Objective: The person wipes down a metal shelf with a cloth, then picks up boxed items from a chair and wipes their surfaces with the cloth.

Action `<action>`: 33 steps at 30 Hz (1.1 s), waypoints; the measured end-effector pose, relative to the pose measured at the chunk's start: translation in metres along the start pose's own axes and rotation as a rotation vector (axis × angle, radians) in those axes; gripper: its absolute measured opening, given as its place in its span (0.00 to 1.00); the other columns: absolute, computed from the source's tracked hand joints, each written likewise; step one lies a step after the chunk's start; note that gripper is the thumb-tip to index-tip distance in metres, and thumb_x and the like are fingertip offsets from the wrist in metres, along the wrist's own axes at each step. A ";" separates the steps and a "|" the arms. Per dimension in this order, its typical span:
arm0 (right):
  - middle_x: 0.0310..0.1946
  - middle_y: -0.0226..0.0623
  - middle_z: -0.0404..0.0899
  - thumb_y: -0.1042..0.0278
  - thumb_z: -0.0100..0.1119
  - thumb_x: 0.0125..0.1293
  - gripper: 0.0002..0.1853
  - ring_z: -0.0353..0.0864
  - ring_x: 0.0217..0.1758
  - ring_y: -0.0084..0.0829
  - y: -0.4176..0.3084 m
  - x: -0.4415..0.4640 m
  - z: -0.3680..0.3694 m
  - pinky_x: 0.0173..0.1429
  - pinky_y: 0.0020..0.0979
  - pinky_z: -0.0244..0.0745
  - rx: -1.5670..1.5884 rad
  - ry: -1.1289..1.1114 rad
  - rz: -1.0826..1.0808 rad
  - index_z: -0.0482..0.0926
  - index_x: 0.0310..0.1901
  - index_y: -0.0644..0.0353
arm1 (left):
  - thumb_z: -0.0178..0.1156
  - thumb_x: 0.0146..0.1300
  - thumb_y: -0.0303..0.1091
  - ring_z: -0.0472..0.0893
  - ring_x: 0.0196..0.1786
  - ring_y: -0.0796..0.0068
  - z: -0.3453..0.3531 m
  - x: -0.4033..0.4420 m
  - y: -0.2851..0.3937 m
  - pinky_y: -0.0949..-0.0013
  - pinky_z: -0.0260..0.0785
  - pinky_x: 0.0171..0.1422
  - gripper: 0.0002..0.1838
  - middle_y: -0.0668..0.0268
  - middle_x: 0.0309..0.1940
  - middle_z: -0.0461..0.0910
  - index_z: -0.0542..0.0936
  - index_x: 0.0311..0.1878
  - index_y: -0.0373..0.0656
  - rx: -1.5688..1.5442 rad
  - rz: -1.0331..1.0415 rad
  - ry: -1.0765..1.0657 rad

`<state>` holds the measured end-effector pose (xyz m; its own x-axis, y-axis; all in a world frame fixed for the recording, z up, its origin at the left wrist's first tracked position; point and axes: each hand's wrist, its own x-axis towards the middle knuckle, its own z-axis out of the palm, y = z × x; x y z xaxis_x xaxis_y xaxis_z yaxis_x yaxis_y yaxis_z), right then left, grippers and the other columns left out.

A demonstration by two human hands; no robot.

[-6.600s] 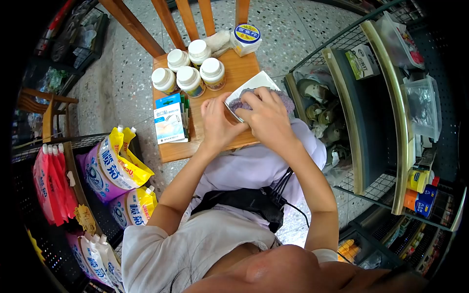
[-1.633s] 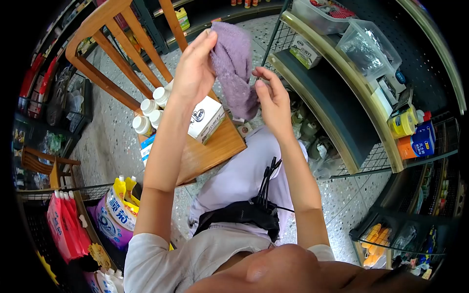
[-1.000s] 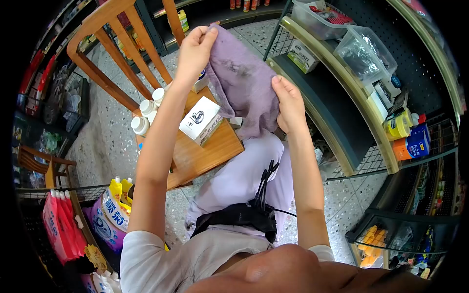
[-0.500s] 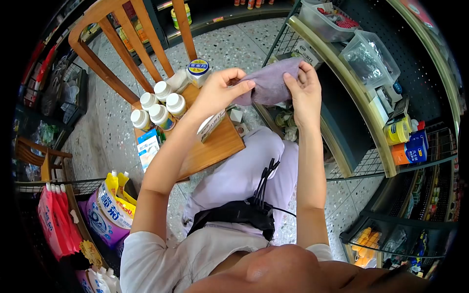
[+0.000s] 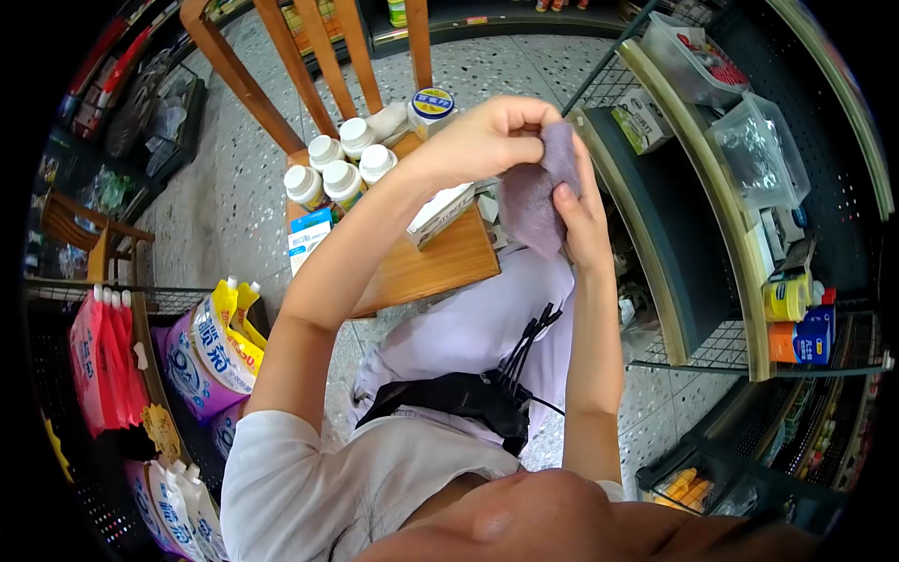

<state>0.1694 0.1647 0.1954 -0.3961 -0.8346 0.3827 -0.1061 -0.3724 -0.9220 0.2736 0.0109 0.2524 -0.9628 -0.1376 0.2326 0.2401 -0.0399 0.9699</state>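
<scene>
A thin purple-grey cloth (image 5: 532, 208) hangs bunched between my two hands, above my knees. My left hand (image 5: 501, 139) pinches its upper part with curled fingers. On the other side my right hand (image 5: 585, 220) grips it, thumb in front and fingers behind. Below and to the left is a wooden chair (image 5: 445, 267), its seat holding several white-capped bottles (image 5: 342, 178), a round tub with a blue and yellow lid (image 5: 433, 101), a white box (image 5: 442, 214) and a blue-and-white packet (image 5: 307, 239).
A dark shelf unit with pale edges (image 5: 698, 192) stands at the right, carrying clear plastic bins (image 5: 760, 150), a yellow tub (image 5: 787, 298) and a green-and-white box (image 5: 642, 122). Detergent bags (image 5: 206, 361) and pink pouches (image 5: 101, 361) are at the lower left.
The cloth was stretched wide between my hands; now it is gathered and hangs down. My left hand has moved right, close to my right hand. The view has shifted slightly.
</scene>
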 end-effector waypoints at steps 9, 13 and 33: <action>0.60 0.33 0.68 0.61 0.71 0.58 0.39 0.70 0.62 0.28 0.026 -0.010 0.013 0.66 0.30 0.65 0.453 0.048 0.149 0.60 0.68 0.56 | 0.58 0.60 0.19 0.76 0.39 0.85 -0.015 -0.011 -0.035 0.79 0.69 0.45 0.05 0.73 0.35 0.79 0.79 0.38 0.39 0.031 0.084 -0.006; 0.55 0.31 0.72 0.71 0.67 0.61 0.29 0.72 0.59 0.26 0.033 -0.013 0.021 0.63 0.28 0.67 0.264 0.126 0.234 0.67 0.63 0.58 | 0.63 0.59 0.21 0.76 0.48 0.78 -0.034 -0.033 -0.055 0.74 0.69 0.55 0.09 0.67 0.45 0.77 0.80 0.43 0.37 0.471 0.268 0.231; 0.55 0.38 0.72 0.72 0.67 0.51 0.28 0.78 0.49 0.40 0.050 -0.008 0.099 0.48 0.40 0.79 -0.985 -0.293 -0.080 0.78 0.57 0.52 | 0.77 0.42 0.27 0.71 0.64 0.55 -0.004 -0.146 -0.157 0.58 0.63 0.69 0.58 0.51 0.60 0.68 0.50 0.75 0.34 0.415 -0.077 1.059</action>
<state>0.2578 0.1122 0.1517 -0.1307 -0.9373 0.3230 -0.8752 -0.0440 -0.4818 0.3764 0.0336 0.0656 -0.3377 -0.9229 0.1850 -0.0642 0.2186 0.9737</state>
